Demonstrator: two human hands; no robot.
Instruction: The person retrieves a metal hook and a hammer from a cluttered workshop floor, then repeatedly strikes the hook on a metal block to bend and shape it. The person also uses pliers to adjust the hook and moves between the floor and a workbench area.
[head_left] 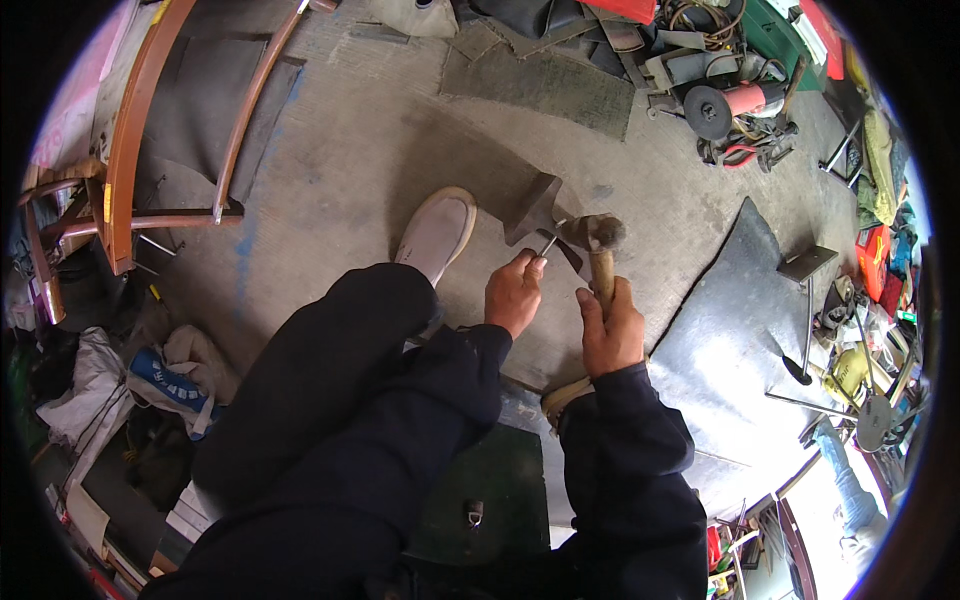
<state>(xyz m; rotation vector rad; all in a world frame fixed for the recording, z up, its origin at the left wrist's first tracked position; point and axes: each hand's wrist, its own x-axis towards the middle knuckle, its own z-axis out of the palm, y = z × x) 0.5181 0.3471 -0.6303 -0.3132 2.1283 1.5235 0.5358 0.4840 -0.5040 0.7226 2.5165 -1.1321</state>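
My left hand [512, 296] is closed round a thin metal rod [546, 247], whose kind I cannot make out. The rod slants up toward a dark, bent metal piece [533, 206] near the floor. In my right hand [613, 337] is the wooden handle of a hammer [595, 233]. Its head is just right of the rod's tip and hides part of the metal piece behind it. From this angle I cannot tell whether the hammer touches the rod or the metal.
My shoe [438, 235] is left of the metal piece. An angle grinder [728, 106] lies among tools at the upper right. A dark sheet [735, 320] covers floor at right. Brown wooden frames [145, 120] stand at left. A green box [480, 490] is below my arms.
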